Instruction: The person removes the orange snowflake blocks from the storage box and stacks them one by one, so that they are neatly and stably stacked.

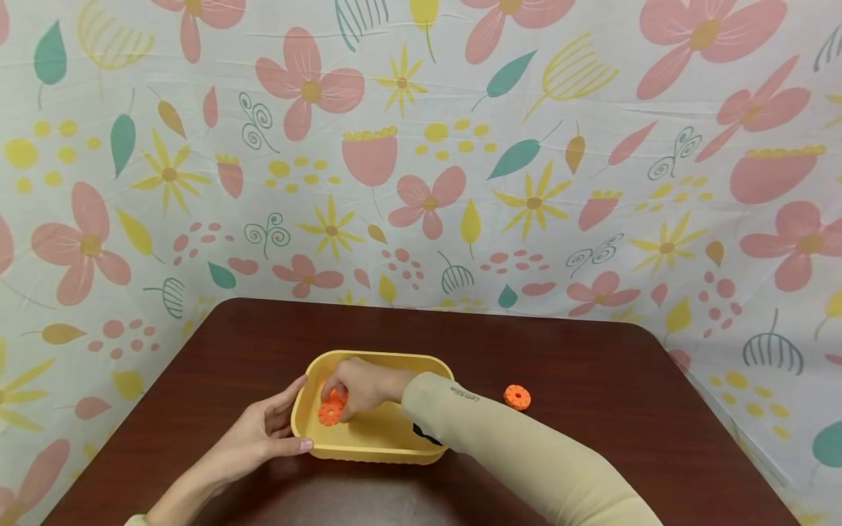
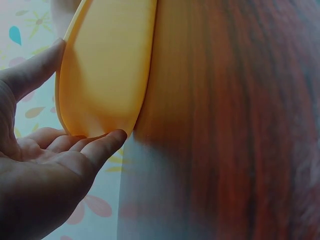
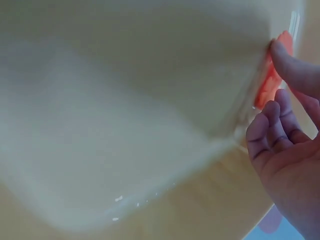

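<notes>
A yellow plastic bin sits on the table, its long side facing me. My left hand grips its left end, thumb at the front corner and fingers farther back; in the left wrist view the fingertips press against the end wall. My right hand reaches down into the bin at its left part. Its thumb and fingers pinch an orange notched disc close to the bin's wall. In the head view orange disc shapes show beneath these fingers, partly hidden by them. A further orange disc lies on the table, right of the bin.
The dark brown wooden table carries the bin near its middle. Behind it hangs a white cloth printed with flowers and leaves. My right sleeve crosses over the bin's right side and hides part of its inside.
</notes>
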A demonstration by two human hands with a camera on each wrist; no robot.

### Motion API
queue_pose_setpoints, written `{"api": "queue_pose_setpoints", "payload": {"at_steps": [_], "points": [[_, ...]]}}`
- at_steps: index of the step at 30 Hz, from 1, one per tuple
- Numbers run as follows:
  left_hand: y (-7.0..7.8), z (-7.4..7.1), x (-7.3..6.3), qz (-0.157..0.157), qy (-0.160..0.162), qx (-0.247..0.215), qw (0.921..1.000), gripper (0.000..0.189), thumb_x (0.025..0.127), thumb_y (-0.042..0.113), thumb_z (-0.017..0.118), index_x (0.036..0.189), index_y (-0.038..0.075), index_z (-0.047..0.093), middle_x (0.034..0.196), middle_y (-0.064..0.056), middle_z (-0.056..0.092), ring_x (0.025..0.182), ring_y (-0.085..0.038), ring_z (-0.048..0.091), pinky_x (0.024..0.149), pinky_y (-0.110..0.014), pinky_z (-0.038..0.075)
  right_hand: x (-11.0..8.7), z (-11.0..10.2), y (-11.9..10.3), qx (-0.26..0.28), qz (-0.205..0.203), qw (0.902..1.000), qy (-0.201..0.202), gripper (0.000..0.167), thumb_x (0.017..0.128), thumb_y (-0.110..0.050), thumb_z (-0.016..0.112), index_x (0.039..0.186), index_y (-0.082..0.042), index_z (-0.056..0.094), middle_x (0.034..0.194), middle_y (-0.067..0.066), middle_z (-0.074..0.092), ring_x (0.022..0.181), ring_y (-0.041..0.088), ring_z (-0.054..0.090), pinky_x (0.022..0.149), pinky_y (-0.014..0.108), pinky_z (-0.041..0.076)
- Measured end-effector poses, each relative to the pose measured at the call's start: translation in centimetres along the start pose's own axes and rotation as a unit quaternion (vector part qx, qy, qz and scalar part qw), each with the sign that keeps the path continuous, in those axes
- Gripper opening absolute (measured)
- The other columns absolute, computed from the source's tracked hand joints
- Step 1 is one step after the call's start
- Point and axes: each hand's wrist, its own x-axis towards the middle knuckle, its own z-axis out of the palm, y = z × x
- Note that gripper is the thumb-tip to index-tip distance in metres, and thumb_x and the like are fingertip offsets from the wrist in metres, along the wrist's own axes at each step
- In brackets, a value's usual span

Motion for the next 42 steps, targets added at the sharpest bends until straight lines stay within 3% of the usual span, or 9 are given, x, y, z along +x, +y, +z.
{"api": "queue_pose_setpoints", "payload": {"at_steps": [6,15,25,42], "points": [[0.01,0.03,-0.02,0.001,-0.001,-0.001,1.0,0.1,0.093,0.003,0.08,0.166,-0.004,0.013,0.171,-0.026,0.011,0.151,-0.046,0.022,0.107,-0.03,0.047,-0.31,-0.11,0.0,0.008,0.013,0.9998,0.013,0.027,0.081,-0.012,0.094,0.105,-0.011,0.081,0.087,-0.01,0.066,0.08,0.003,0.054,0.072,0.013,0.046],[0.16,0.1,-0.04,0.001,-0.002,-0.002,1.0,0.099,0.093,0.003,0.079,0.167,-0.003,0.013,0.171,-0.025,0.011,0.15,-0.044,0.023,0.106,-0.028,0.047,-0.66,-0.43,-0.27,0.057,0.02,0.998,0.021,0.025,0.081,-0.008,0.093,0.087,-0.009,0.068,0.076,-0.006,0.062,0.069,0.004,0.053,0.065,0.014,0.046],[0.08,0.2,-0.09,0.006,-0.004,-0.004,1.0,0.099,0.093,0.002,0.079,0.166,-0.005,0.012,0.17,-0.027,0.012,0.15,-0.045,0.024,0.106,-0.031,0.048,-0.71,-0.63,0.03,0.055,0.021,0.998,-0.023,0.046,0.076,-0.003,0.095,0.118,-0.009,0.076,0.084,-0.008,0.07,0.079,0.002,0.062,0.071,0.013,0.051],[0.02,0.23,-0.09,0.007,0.002,-0.001,1.0,0.098,0.093,0.002,0.079,0.166,-0.004,0.015,0.17,-0.027,0.015,0.149,-0.043,0.027,0.106,-0.03,0.048,-0.96,-1.0,0.07,0.063,0.0,0.9978,-0.02,0.036,0.082,-0.002,0.09,0.116,-0.004,0.08,0.076,-0.008,0.068,0.067,0.0,0.057,0.065,0.013,0.05]]}}
